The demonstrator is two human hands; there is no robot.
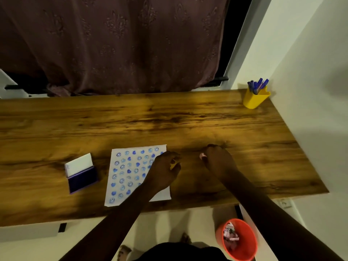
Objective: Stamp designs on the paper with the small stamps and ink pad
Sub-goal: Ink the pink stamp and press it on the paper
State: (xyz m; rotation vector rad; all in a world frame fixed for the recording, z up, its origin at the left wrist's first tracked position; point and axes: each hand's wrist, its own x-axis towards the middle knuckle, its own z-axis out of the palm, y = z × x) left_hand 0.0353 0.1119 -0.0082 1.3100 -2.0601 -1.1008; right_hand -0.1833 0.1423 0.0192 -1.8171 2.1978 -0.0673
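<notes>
A white paper covered with several blue smiley and heart stamp marks lies on the wooden desk. To its left an ink pad lies with its white lid raised and the dark blue pad showing. My left hand rests over the paper's right edge, fingers curled around a small yellow stamp. To the right of the paper my right hand is closed on a small pink stamp just above the desk. Both stamps are mostly hidden by fingers.
A yellow cup holding several blue pens stands at the desk's far right corner by the wall. An orange bin sits on the floor below the desk's near edge. A dark curtain hangs behind the desk.
</notes>
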